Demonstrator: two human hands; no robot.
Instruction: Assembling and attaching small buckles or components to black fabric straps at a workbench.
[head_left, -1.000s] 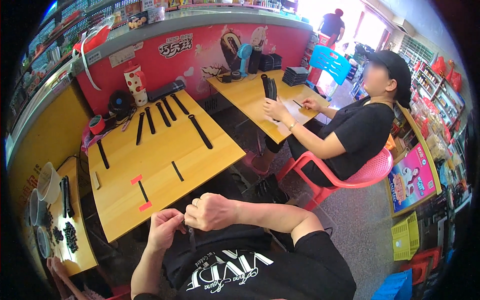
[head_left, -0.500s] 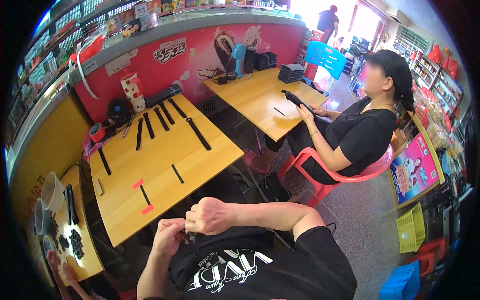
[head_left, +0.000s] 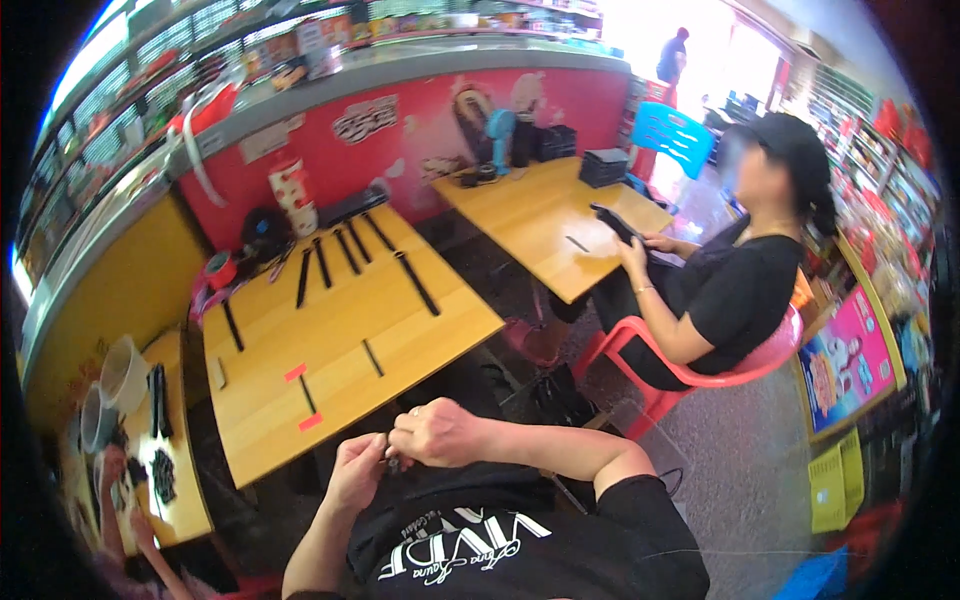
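Observation:
My left hand (head_left: 355,470) and my right hand (head_left: 440,432) meet just off the near edge of a wooden table (head_left: 420,335), above my black shirt. Between their fingers they pinch a small dark thing (head_left: 392,464), mostly hidden. On the table lie several black strips (head_left: 418,283), a short black strip (head_left: 372,357), and another one (head_left: 308,394) between two red tape marks (head_left: 295,372). A red tape roll (head_left: 220,268) sits at the table's far left corner.
A person in black sits on a red plastic chair (head_left: 740,365) at a second wooden table (head_left: 545,225) to the right, holding a black item. A red counter wall runs behind. Another person's hands and a low table with white cups (head_left: 125,375) are at left.
My hands have stayed together in front of my chest. The view has shifted a little. The seated person has drawn the black item nearer to the table's edge.

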